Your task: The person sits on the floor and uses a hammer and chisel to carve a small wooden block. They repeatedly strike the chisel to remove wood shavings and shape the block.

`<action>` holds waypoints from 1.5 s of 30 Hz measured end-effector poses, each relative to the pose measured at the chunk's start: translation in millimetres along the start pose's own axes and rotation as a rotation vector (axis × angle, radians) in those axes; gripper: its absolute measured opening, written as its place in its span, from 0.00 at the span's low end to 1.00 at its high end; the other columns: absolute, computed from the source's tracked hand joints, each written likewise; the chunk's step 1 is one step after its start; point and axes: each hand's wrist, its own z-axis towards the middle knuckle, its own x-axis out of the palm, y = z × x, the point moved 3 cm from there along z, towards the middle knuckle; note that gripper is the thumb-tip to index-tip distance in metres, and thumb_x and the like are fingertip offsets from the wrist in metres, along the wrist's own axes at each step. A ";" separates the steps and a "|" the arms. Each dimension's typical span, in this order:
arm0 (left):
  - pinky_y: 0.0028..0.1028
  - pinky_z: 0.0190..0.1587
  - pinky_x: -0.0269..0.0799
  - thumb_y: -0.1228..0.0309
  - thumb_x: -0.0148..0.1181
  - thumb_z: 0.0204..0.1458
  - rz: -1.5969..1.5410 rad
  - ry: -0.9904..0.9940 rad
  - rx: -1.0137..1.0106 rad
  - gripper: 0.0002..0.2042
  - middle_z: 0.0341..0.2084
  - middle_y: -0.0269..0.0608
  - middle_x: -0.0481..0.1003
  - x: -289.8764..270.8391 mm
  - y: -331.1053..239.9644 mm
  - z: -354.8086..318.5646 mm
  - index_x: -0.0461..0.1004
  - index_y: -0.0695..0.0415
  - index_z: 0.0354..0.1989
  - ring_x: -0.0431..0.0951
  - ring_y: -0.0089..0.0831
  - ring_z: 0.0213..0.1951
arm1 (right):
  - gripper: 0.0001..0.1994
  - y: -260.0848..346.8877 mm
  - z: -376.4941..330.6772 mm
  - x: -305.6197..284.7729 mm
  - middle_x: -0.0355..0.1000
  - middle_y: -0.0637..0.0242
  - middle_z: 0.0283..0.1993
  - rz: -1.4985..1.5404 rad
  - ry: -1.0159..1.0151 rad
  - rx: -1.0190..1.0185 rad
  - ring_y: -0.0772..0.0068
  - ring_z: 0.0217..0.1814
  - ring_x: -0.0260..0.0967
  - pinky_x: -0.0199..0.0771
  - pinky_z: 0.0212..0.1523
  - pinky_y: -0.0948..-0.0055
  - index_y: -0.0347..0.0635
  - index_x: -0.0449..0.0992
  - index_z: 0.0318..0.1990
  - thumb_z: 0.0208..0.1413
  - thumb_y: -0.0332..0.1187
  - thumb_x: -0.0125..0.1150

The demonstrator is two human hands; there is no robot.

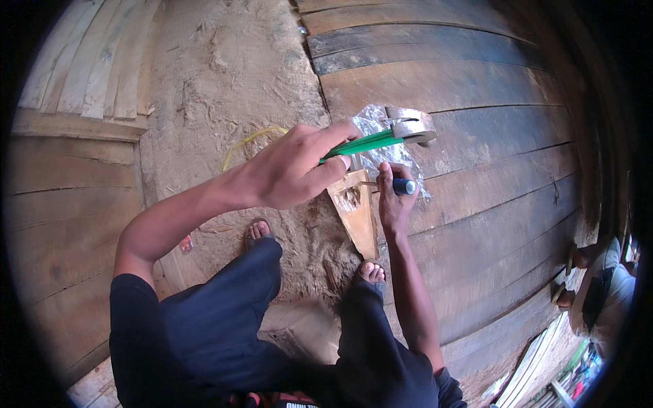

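We grip a green-handled hammer (381, 139) in our left hand (289, 170), head over clear plastic (381, 146). Right hand (393, 200) pinches a small dark cylinder (404, 186) just right of a wooden wedge (355, 211).

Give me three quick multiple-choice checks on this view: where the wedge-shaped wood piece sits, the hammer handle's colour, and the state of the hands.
1. Where is the wooden piece?
A. Leaning near the plank wall's edge, above the right foot
B. Flat on the left-hand planks
C. In the co-worker's lap

2. What colour is the hammer handle?
A. Red
B. Green
C. Bare wood

3. What is the left hand doing?
A. Hanging free
B. Pressing the ground
C. Gripping the hammer handle

Answers: 1 A, it stands by the plank wall above the sandalled toes. 2 B, a green shaft leads to the metal head. 3 C, fingers wrap the handle, while the right hand pinches a small dark-capped thing at the wood.
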 end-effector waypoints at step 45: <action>0.40 0.22 0.70 0.69 0.51 0.60 0.443 -0.055 0.274 0.12 0.24 0.57 0.74 44.7 -50.9 9.7 0.68 0.65 0.47 0.78 0.50 0.23 | 0.11 -11.7 -11.8 -5.1 0.74 0.64 0.22 -0.062 -0.169 -0.080 0.79 0.23 0.70 0.71 0.26 0.72 0.38 0.78 0.31 0.55 0.37 0.65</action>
